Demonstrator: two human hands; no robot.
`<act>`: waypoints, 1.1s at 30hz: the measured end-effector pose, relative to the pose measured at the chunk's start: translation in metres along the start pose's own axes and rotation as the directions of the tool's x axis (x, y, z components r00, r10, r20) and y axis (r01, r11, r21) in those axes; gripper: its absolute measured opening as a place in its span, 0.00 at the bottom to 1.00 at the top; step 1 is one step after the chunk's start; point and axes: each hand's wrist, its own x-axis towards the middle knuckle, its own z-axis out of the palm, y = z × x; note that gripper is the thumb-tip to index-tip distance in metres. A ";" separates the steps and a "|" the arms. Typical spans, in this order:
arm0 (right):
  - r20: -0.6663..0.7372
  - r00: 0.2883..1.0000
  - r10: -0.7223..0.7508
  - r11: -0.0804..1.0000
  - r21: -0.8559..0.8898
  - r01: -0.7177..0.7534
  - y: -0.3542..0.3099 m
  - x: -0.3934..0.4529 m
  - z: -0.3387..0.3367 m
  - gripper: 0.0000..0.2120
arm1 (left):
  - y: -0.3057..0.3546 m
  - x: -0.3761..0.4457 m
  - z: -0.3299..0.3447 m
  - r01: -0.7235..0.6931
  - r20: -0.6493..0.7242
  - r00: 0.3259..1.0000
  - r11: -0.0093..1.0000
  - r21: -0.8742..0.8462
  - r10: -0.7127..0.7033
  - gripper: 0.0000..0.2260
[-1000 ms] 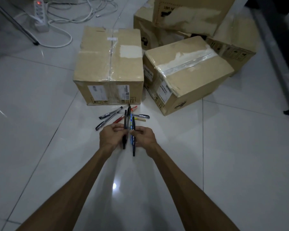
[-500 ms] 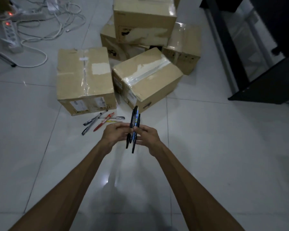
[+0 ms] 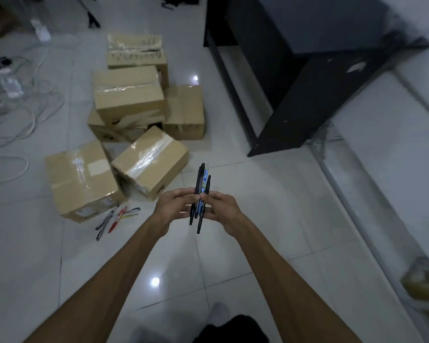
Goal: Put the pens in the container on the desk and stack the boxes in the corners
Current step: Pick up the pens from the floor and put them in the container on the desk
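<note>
Pen bundle (image 3: 200,194) held at frame centre, pinched between fingertips of left hand (image 3: 170,206) and right hand (image 3: 221,210); both hands closed on it. Long axis near vertical in frame, tips toward top and bottom, bundle projecting well past fingers at both ends. Loose pens (image 3: 114,219) left on floor, lower left of grip, just beside nearest box (image 3: 81,179). Dark desk (image 3: 307,78) lies upper right of grip; right hand judged nearer. Container not seen.
</note>
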 end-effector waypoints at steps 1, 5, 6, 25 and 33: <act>-0.017 1.000 -0.010 1.000 0.011 0.010 -0.016 -0.013 -0.010 0.09 | 0.017 -0.008 0.014 -0.006 0.021 1.000 1.000 0.018 0.006 0.13; -0.068 0.997 -0.047 0.994 0.092 0.053 -0.078 -0.060 -0.051 0.10 | 0.081 -0.037 0.070 -0.002 0.122 0.993 0.999 0.045 -0.004 0.12; -0.092 0.994 -0.062 0.991 0.115 0.072 -0.096 -0.073 -0.064 0.10 | 0.100 -0.043 0.088 -0.004 0.142 0.990 0.998 0.056 -0.004 0.12; -0.225 0.963 -0.151 0.961 0.195 0.196 -0.319 -0.121 -0.240 0.16 | 0.322 -0.025 0.295 -0.126 0.347 0.937 0.963 0.238 0.037 0.14; -0.318 0.941 -0.112 0.939 0.277 0.205 -0.401 -0.055 -0.282 0.14 | 0.409 0.055 0.343 -0.164 0.426 0.904 0.944 0.287 0.028 0.15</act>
